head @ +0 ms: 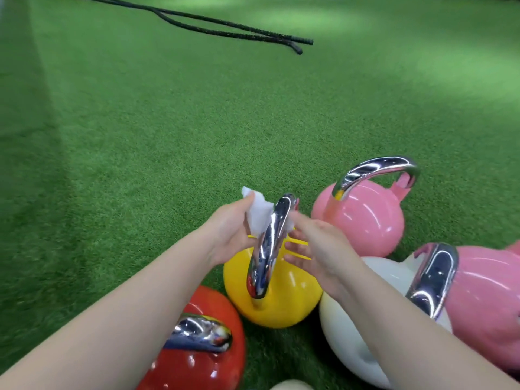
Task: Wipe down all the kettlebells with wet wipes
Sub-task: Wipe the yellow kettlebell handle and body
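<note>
A yellow kettlebell point(284, 299) with a chrome handle point(270, 243) stands on the turf in front of me. My left hand point(230, 229) grips a crumpled white wet wipe point(260, 215) and holds it against the left side of that handle near its top. My right hand point(312, 249) is on the handle's right side with its fingers spread and fairly straight; whether it touches the handle is unclear. Around it stand a red kettlebell point(202, 358), a white one point(346, 333) and two pink ones point(363, 218) point(489, 305).
Green artificial turf point(168, 122) covers the floor. Two black battle-rope ends point(295, 45) lie far ahead. A pale rounded object point(291, 385) peeks in at the bottom edge. Open turf stretches left and ahead of the kettlebells.
</note>
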Available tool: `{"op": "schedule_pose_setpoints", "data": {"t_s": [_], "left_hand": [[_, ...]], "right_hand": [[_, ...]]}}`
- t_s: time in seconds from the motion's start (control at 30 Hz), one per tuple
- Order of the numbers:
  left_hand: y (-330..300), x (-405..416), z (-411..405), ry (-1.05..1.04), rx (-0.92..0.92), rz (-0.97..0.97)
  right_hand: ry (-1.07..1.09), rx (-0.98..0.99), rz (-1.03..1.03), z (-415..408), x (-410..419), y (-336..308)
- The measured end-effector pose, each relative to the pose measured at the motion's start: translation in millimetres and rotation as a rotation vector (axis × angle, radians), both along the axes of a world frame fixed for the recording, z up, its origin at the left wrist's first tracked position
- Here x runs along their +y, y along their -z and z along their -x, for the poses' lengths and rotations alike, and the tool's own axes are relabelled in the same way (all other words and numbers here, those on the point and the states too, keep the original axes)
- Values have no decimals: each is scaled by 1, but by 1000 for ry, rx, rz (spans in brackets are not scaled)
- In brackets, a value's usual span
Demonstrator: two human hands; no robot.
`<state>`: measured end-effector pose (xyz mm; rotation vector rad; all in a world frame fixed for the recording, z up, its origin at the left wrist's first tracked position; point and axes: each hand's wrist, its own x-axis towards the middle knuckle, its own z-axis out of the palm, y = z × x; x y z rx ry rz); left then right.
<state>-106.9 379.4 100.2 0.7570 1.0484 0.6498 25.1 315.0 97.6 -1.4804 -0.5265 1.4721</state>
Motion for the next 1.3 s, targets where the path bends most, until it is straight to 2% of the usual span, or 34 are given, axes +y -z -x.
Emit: {"op": "schedule_pose_setpoints", "data": {"t_s": [0.1,0.2,0.3,0.37,0.43,0.5,0.6,0.67,0.77,0.83,0.9,1.03,1.17,1.3], "left_hand": [[0,6,6,31,23,-69],[0,7,6,32,3,-98],[1,3,2,85,32,-111],[1,-1,-2,150,73,-105],[1,-5,-6,189,133,-129],[4,-8,-9,211,234,-208],[6,1,-14,324,558,-408],[0,10,-22,401,671,-404],[-14,21,-37,431,633,-260],[-17,26,-43,427,587,-180],[-17,29,-44,434,558,-148],[-11,23,-34,454,492,-175],[-5,6,-17,460,394,-120],[-11,-7,3,655,484,-287]], "right_hand": [[117,-51,-90,2,6,1],[219,-9,-22,1,11,4],[194,266,142,3,17,9],[115,482,117,6,20,12],[162,544,89,10,24,20],[242,527,77,13,24,26],[361,386,-17,13,28,32],[455,305,-77,13,31,25],[513,197,-113,14,37,10],[525,215,-133,12,40,6],[496,252,-153,9,42,4],[443,197,-186,14,38,8],[220,107,-35,30,29,21],[16,282,88,39,21,30]]}}
